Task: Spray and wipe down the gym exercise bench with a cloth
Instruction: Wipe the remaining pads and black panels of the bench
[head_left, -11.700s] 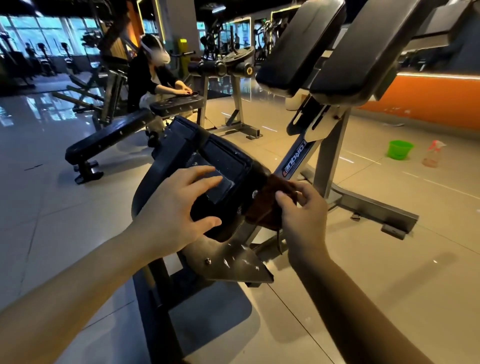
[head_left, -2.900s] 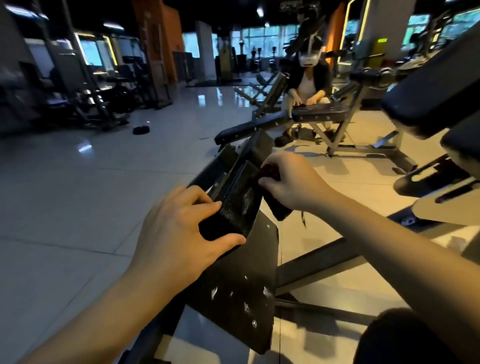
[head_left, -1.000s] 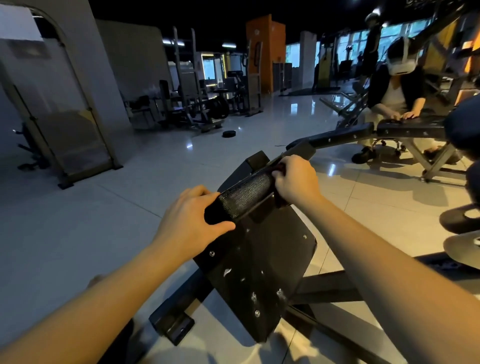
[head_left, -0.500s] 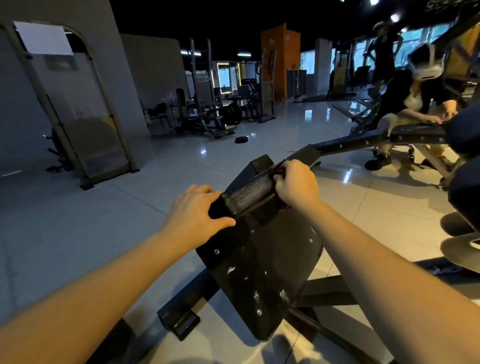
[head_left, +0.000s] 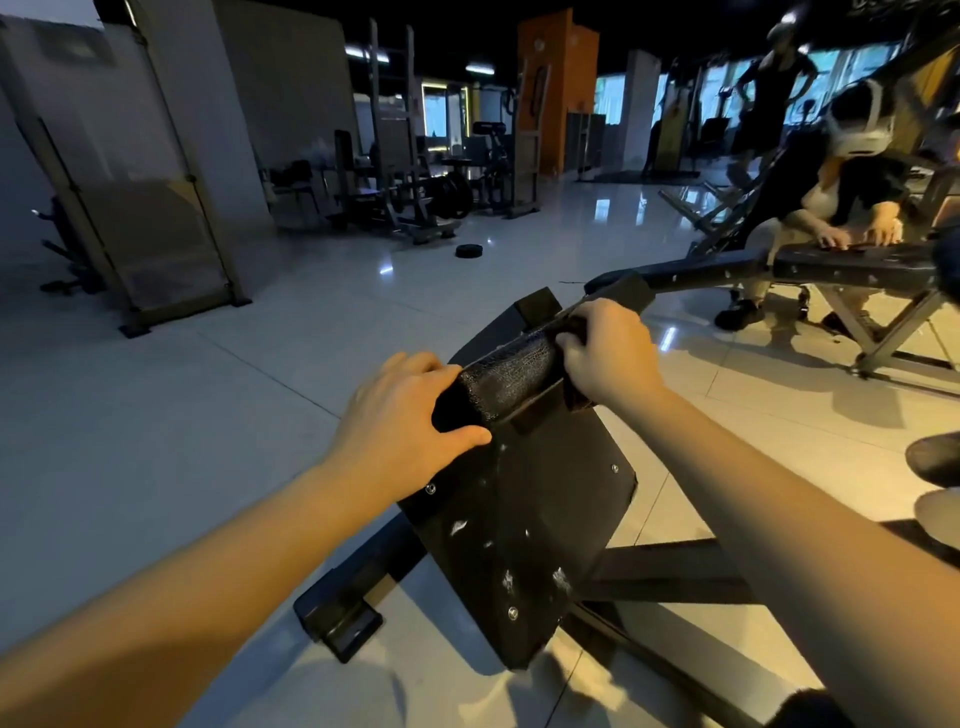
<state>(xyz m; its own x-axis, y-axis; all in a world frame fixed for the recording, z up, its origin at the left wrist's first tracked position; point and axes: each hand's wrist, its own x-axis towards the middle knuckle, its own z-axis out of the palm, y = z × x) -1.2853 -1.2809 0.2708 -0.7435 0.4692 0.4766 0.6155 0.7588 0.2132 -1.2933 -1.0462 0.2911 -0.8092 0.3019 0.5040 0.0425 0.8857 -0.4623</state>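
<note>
Black pad (head_left: 506, 376) slants up-right, left fingers (head_left: 421, 366) grip it, right fingers (head_left: 571, 349) clutch cloth (head_left: 575, 328).

Left forearm (head_left: 208, 561): bare, reaching in from lower left, wrist straight. My left hand (head_left: 405, 415) grips the near end of the pad (head_left: 511, 376), fingers over the top, thumb underneath. Right forearm (head_left: 779, 493): bare, entering from lower right. My right hand (head_left: 610, 353) is knuckles up, fingers curled down round the cloth (head_left: 581, 399) at the pad's far end.
</note>
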